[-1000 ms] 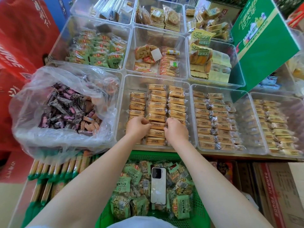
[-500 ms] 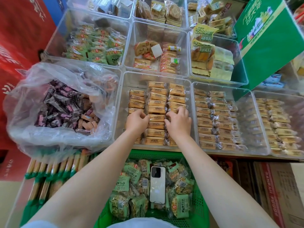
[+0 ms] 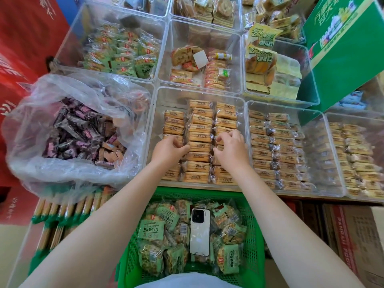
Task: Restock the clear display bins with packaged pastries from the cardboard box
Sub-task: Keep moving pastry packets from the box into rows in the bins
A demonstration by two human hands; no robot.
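change: both hands slide farther up the rows than a second ago | left hand (image 3: 169,147) pinches a pastry pack, right hand (image 3: 229,146) pinches another | packs (image 3: 199,129) sit in three neat rows in the middle clear bin (image 3: 199,93) | meaning: tidying rows, bin nearly full

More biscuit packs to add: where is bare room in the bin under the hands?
Bare floor in the clear bin: the far strip beyond the biscuit packs, widest behind the short left column. Crowded: near rows, where left hand and right hand work.
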